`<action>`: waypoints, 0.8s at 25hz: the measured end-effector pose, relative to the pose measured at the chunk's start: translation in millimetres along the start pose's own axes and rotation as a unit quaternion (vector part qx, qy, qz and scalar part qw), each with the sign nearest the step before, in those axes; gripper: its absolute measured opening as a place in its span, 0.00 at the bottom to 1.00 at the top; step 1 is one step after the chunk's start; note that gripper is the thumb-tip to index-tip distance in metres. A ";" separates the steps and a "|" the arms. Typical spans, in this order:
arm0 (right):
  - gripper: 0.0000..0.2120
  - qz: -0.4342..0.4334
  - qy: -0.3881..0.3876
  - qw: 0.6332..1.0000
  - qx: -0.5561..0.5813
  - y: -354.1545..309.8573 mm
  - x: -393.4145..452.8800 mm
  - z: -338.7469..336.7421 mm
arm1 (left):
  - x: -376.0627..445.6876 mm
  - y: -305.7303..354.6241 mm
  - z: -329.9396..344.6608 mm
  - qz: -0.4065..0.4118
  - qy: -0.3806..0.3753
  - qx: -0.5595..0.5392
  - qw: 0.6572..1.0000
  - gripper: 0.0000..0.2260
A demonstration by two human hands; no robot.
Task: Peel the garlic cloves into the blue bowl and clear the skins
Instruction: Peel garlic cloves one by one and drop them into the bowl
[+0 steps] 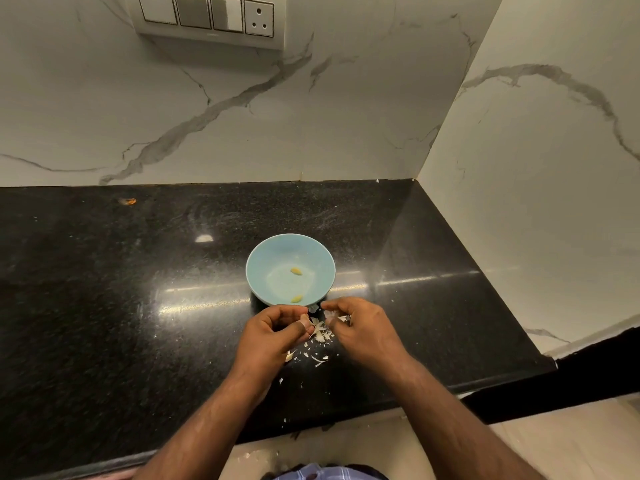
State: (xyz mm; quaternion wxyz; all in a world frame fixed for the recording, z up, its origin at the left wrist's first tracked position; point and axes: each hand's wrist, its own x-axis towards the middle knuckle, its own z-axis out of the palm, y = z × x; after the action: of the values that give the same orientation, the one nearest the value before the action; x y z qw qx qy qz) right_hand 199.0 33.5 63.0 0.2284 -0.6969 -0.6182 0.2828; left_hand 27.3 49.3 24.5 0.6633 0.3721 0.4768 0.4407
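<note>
Beside the blue bowl (258,271), left hand (277,332) pinches a garlic clove (305,320); right hand (360,329) pinches skin (341,319); flakes may scatter into the bowl.

Readable text: none — no words, brands or numbers show anywhere in the head view.
Switch panel (207,19): its plates are plain — no lettering or marks can be made out.
Blue bowl (256,268): plain glaze, no print or logo.
Countertop (104,289): speckled black stone, no label or sticker.
Wall tiles (242,116): grey veining only, no signs.
</note>
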 end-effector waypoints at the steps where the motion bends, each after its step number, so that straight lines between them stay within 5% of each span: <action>1: 0.13 -0.012 -0.006 1.000 0.024 -1.5 -1.5 -0.1 | 0.2 0.6 0.1 0.002 -0.004 0.001 1.000 0.06; 8: 0.01 0.010 -0.007 0.994 0.112 -6.6 -2.9 10.5 | -0.7 4.0 2.0 -0.011 -0.008 -0.035 0.999 0.12; 15: 0.07 0.079 -0.047 0.982 0.162 -12.6 -1.5 7.8 | -1.0 3.7 1.7 0.012 -0.019 -0.009 1.000 0.12; 20: 0.08 0.140 -0.073 0.942 0.296 -15.2 -2.5 8.2 | -0.1 2.1 -0.3 0.033 -0.026 0.006 0.999 0.07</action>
State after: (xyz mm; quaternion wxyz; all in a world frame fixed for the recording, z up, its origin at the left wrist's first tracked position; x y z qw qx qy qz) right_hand 182.2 32.8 67.4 0.3365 -0.6551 -0.4177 0.5321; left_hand 26.5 49.9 26.4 0.6579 0.4032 0.4496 0.4499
